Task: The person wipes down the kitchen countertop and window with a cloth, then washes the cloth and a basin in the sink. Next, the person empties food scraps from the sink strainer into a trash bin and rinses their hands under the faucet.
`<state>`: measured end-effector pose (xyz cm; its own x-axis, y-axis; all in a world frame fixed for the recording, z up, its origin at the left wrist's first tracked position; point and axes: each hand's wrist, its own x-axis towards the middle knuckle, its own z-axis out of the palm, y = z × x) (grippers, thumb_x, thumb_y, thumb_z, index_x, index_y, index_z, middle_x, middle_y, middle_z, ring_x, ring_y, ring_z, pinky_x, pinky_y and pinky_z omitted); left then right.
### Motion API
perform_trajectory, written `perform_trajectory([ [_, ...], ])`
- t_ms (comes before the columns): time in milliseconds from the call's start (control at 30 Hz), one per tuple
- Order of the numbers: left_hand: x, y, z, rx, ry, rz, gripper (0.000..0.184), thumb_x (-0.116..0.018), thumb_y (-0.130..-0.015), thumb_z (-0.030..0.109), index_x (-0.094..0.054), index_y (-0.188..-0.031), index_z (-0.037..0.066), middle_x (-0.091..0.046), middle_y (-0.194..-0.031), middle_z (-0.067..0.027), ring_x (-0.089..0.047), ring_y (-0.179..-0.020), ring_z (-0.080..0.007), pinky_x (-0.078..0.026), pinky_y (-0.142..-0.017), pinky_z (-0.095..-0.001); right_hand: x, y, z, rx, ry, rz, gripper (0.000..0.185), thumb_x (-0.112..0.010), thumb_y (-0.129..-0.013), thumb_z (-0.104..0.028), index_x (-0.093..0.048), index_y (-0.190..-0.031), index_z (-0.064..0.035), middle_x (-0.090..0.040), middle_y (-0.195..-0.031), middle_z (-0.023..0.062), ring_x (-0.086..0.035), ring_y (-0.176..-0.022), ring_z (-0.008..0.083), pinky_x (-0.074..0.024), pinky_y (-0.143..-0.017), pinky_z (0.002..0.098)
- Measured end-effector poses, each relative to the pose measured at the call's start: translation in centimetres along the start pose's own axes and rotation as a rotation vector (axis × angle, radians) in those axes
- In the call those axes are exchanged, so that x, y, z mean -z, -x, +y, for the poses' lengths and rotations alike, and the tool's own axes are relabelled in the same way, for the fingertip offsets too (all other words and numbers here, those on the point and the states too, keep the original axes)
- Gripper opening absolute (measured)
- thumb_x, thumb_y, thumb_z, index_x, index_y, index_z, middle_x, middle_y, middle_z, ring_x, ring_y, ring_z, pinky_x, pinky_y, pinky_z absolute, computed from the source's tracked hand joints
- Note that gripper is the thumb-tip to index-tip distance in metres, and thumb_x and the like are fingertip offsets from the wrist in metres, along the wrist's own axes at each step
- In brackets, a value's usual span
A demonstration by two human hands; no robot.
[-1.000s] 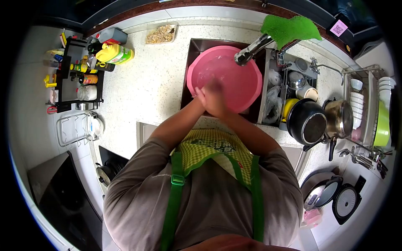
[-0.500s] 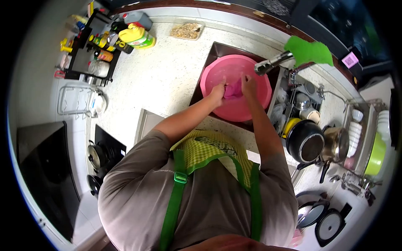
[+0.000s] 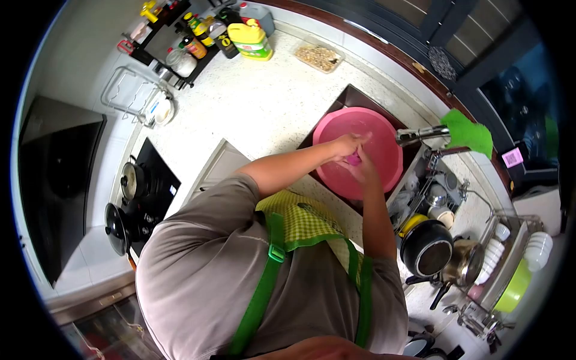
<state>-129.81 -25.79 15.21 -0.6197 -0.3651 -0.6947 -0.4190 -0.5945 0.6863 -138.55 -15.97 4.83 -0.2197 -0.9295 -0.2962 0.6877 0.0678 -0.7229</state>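
Observation:
A pink basin (image 3: 389, 171) sits in the dark sink (image 3: 349, 96), with water in it. Over the basin, my left hand (image 3: 346, 146) and my right hand (image 3: 363, 171) come together around a bunched magenta cloth (image 3: 353, 158). Both hands grip this cloth, and only a small part of it shows between them. The metal faucet (image 3: 420, 135) reaches over the basin's right edge, and a green cloth (image 3: 467, 132) hangs over its back part.
On the right stand a black pot (image 3: 426, 248), a steel pot (image 3: 463, 262) and a dish rack with white bowls (image 3: 491, 258). Bottles and a yellow jug (image 3: 250, 42) stand at the back left, near a plastic tray (image 3: 319, 57). A stove (image 3: 153, 186) is at left.
The view has turned, shifting the sink rightward and down. My hands were pressed together, then apart with the magenta cloth between them; now they are close together around it, bunched smaller.

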Motion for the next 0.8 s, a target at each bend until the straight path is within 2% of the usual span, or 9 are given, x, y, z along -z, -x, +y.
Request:
perform_trajectory([
  [33,0.2,0.1,0.1,-0.009,-0.113,-0.084,0.048,-0.052,-0.091,0.053,-0.055,-0.093,0.005,-0.057,-0.089,-0.0096,-0.061,-0.083,-0.0185,-0.053,-0.058,-0.0428,-0.9,0.8,-0.8,-0.162,-0.288,0.014,0.044,-0.058,-0.093,-0.022,-0.041,-0.132,-0.0088,-0.055,-0.12,0.0116,-0.058,-0.106,0.0271,-0.0484,-0.091,0.0441],
  [67,1.1,-1.1,-0.7,-0.063,-0.189,-0.229,0.058,-0.052,-0.091,0.054,-0.055,-0.121,0.004,-0.058,-0.097,-0.011,-0.059,-0.081,-0.019,-0.054,-0.066,-0.0403,-1.0,1.1,-0.8,-0.177,-0.283,-0.008,0.044,-0.058,-0.093,-0.022,-0.041,-0.132,-0.0088,-0.055,-0.12,0.0116,-0.058,-0.106,0.0271,-0.0484,-0.091,0.0441],
  [167,2.2,-4.5,-1.6,-0.151,-0.59,-0.39,0.054,-0.051,-0.093,0.048,-0.053,-0.124,0.004,-0.058,-0.105,-0.0121,-0.06,-0.089,-0.0208,-0.053,-0.066,-0.0375,-0.3,1.5,-1.2,-0.203,-0.08,-0.217,0.036,-0.057,-0.093,-0.015,-0.046,-0.127,-0.0091,-0.056,-0.116,0.0107,-0.061,-0.099,0.0248,-0.0513,-0.083,0.0371],
  [333,0.9,-2.6,-1.3,-0.307,-0.777,-0.309,0.041,-0.053,-0.091,0.021,-0.051,-0.128,0.004,-0.059,-0.116,-0.0169,-0.056,-0.107,-0.0273,-0.05,-0.08,-0.0356,1.1,0.9,0.0,-0.178,0.035,-0.099,0.022,-0.055,-0.086,0.001,-0.053,-0.106,-0.0069,-0.055,-0.086,0.0035,-0.052,-0.07,0.0114,-0.0416,-0.058,0.0251],
  [467,1.2,-5.9,-4.3,-0.486,-0.992,-0.115,0.047,-0.056,-0.08,0.008,-0.05,-0.127,0.002,-0.059,-0.113,-0.0226,-0.06,-0.1,-0.0353,-0.05,-0.08,-0.0397,4.0,-0.6,1.8,-0.173,-0.002,-0.193,0.037,-0.057,-0.083,0.0,-0.05,-0.118,-0.0075,-0.059,-0.091,0.0052,-0.058,-0.076,0.0136,-0.0441,-0.061,0.0251],
  [567,0.8,-5.1,-5.7,-0.738,-1.051,-0.006,0.045,-0.057,-0.078,0.006,-0.048,-0.122,0.0,-0.06,-0.108,-0.0245,-0.061,-0.095,-0.0391,-0.048,-0.082,-0.0456,5.5,-0.4,3.2,-0.21,0.379,-0.059,0.035,-0.054,-0.087,-0.004,-0.05,-0.122,-0.0058,-0.059,-0.084,0.0038,-0.055,-0.07,0.0102,-0.0413,-0.059,0.023],
  [633,0.5,-4.8,-6.1,-0.911,-0.963,0.076,0.04,-0.058,-0.08,0.008,-0.048,-0.117,-0.001,-0.061,-0.103,-0.0246,-0.06,-0.093,-0.0398,-0.046,-0.084,-0.0493,-0.6,1.9,0.7,0.148,0.53,-0.075,0.034,-0.052,-0.089,-0.011,-0.052,-0.123,-0.0044,-0.061,-0.09,0.0051,-0.058,-0.073,0.0141,-0.0451,-0.061,0.0287],
  [700,0.5,-5.7,-6.5,-0.551,-0.987,0.256,0.054,-0.049,-0.08,0.005,-0.035,-0.132,0.0,-0.06,-0.105,-0.0257,-0.06,-0.095,-0.0436,-0.046,-0.086,-0.0485,2.0,-0.9,4.8,0.437,0.66,-0.024,0.033,-0.052,-0.09,-0.014,-0.053,-0.121,-0.0039,-0.063,-0.092,0.0064,-0.061,-0.075,0.0181,-0.0466,-0.064,0.0329],
  [800,0.6,-5.3,-6.3,-0.579,-0.991,0.313,0.045,-0.046,-0.082,0.006,-0.035,-0.124,-0.001,-0.062,-0.098,-0.0256,-0.059,-0.092,-0.0447,-0.045,-0.084,-0.0511,0.6,-0.7,4.6,0.768,0.889,-0.01,0.032,-0.052,-0.09,-0.017,-0.056,-0.118,-0.0029,-0.065,-0.099,0.0113,-0.064,-0.082,0.0277,-0.0483,-0.07,0.0399],
])
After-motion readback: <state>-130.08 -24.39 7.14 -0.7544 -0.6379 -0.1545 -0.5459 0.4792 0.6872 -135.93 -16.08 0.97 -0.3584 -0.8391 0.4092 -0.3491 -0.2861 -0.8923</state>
